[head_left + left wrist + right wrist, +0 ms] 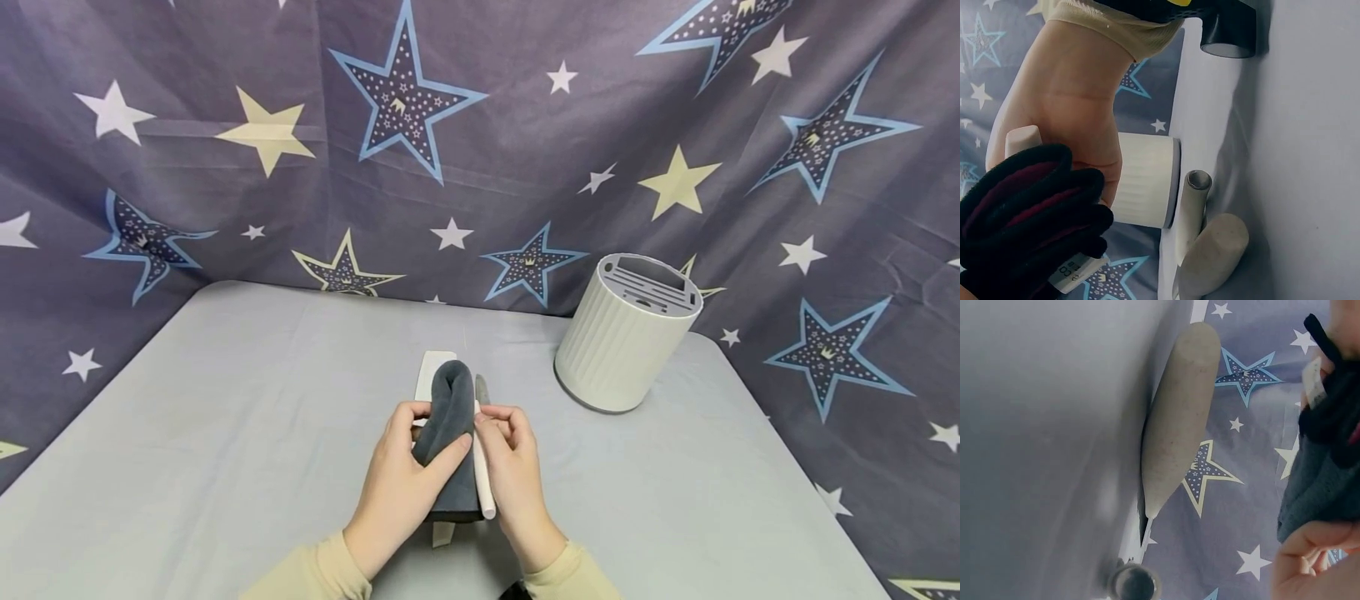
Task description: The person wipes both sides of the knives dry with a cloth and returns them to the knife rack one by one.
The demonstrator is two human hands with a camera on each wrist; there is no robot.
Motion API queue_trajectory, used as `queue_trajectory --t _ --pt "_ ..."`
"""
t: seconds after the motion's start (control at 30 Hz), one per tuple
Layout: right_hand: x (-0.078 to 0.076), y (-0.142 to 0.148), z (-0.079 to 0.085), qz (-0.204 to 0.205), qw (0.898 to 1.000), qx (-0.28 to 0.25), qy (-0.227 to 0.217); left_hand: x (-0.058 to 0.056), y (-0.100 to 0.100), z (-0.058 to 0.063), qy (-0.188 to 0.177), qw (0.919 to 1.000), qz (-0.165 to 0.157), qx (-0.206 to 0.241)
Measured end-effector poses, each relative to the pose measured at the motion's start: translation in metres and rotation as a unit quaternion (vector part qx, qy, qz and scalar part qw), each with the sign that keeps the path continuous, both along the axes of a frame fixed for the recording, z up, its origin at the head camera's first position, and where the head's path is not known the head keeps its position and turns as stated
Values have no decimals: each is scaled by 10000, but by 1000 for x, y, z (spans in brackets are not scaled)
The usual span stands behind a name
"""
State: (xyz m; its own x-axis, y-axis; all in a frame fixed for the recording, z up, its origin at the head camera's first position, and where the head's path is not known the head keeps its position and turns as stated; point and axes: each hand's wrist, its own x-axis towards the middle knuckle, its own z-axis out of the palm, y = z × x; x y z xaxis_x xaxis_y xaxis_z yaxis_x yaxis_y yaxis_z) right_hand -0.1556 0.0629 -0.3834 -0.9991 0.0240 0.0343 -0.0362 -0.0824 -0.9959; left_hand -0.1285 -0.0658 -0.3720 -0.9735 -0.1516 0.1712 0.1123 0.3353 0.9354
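Note:
My left hand [405, 479] grips a folded dark grey cloth [453, 483], thumb across its near face. In the left wrist view the folds of the cloth [1029, 194] show a dark red inner side, with a white label at one edge. My right hand [513, 467] pinches a knife with a white handle [483, 479] and a short grey blade [481, 389], held upright along the right side of the cloth. The handle's end [1022, 139] also shows in the left wrist view.
Below the hands lie a thick off-white handle [1182, 419] with a thin metal part and a slimmer pale handle [1194, 200] with a round end. A flat white piece [433, 367] shows behind the cloth. A ribbed white knife block [622, 342] stands at the back right, before a star-patterned curtain [525, 167].

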Motion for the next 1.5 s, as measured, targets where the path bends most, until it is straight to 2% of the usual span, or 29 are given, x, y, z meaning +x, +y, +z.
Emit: queue_trajectory --t 0.2,0.43,0.93,1.2,1.5 --pt "-1 -2 0 -205 9997 -90 96 2 2 1 194 9997 38 -154" --pt "-6 -2 0 -448 9989 -25 157 4 5 0 279 9996 -50 -80" --pt "-29 3 -2 -559 9983 -5 179 10 10 0 -24 9992 -355 182" --pt "-38 4 -1 -648 9977 -98 155 11 11 -1 71 9992 -391 41" --pt "-42 5 -2 -645 9975 -262 152 12 12 -3 114 9986 -476 175"
